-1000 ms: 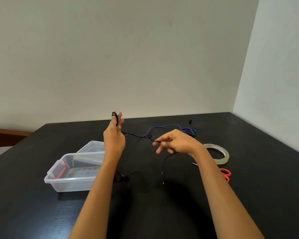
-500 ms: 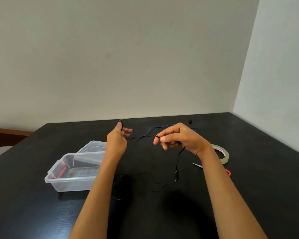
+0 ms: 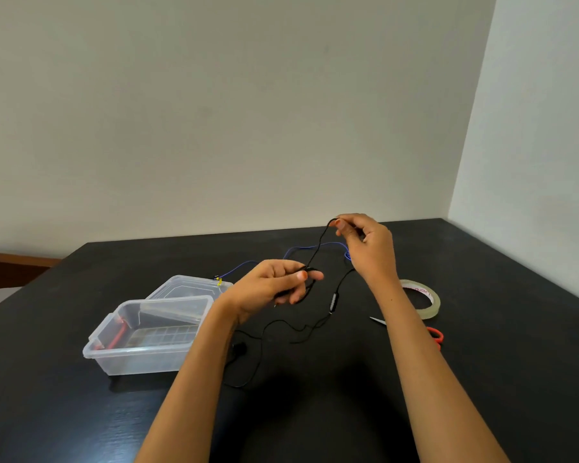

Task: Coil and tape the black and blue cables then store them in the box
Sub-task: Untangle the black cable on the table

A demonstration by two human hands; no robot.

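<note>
A person at a black table winds the black cable, one hand serving as the spool and the other as the feeder. The left hand is held low over the table, fingers curled round a small bunch of turns so the coil cannot spring apart. The right hand is raised above it, thumb and forefinger pinching the cable and the other fingers loosely bent, drawing up a taut length that looks meant for the next turn. The rest of the black cable hangs from the right hand and trails in loose bends across the table between the forearms, so the coiling appears to be far from done.

The blue cable lies untouched beyond the hands. The clear box stands open to the left, something red inside and its lid just behind. Tape and scissors sit to the right, partly hidden by the right forearm. The slack on the table could snag on itself as it is pulled in.
</note>
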